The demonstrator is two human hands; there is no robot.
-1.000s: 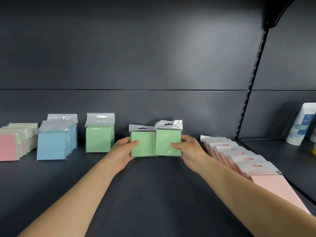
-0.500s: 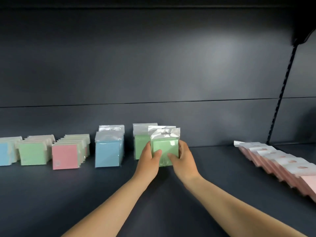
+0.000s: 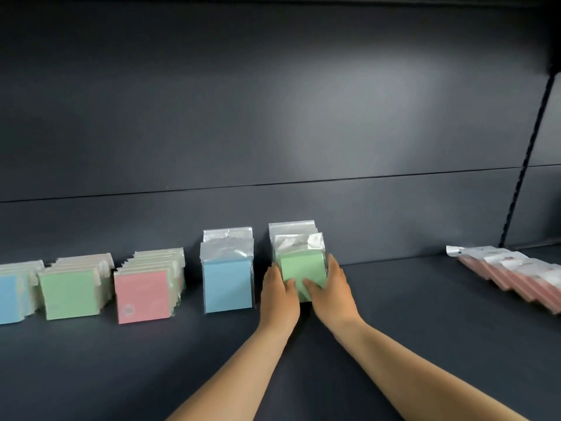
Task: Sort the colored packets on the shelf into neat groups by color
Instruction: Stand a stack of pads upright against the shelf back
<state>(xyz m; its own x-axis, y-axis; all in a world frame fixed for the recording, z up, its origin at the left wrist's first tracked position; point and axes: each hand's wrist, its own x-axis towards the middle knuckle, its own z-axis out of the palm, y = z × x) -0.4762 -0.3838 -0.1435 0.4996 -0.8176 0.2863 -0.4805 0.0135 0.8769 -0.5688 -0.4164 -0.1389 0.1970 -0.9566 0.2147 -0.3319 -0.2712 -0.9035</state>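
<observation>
Your fingers (image 3: 290, 282) curl onto the front face of the green packets (image 3: 302, 265): the left hand (image 3: 277, 294) grips their left edge, the right hand (image 3: 329, 294) grips their right edge, and the fingertips of both nearly meet low on the green front. You hold what looks like more than one packet pressed together, though motion blur keeps me from counting them. Their lower edge is hidden behind your hands, so I cannot tell whether they rest on the shelf (image 3: 425, 329).

Just behind them, toward the far wall, stands the green stack (image 3: 291, 230), only its clear plastic header tabs showing above what you hold; the packets in your hands sit right against its front.

Just to the left, apart from your left hand by a narrow gap, the blue stack (image 3: 227, 284) stands upright. Farther left is a row fronted by a pink packet (image 3: 142, 296), with pale packets behind it. Left of that comes a row fronted by a green packet (image 3: 71, 294), and at the left edge a row fronted by a blue packet (image 3: 10, 299), cut off by the frame.

Well to the right, a long row of pink packets (image 3: 522, 275) lies shingled along the shelf, leaning back toward the far left, running out of view at the right edge.
</observation>
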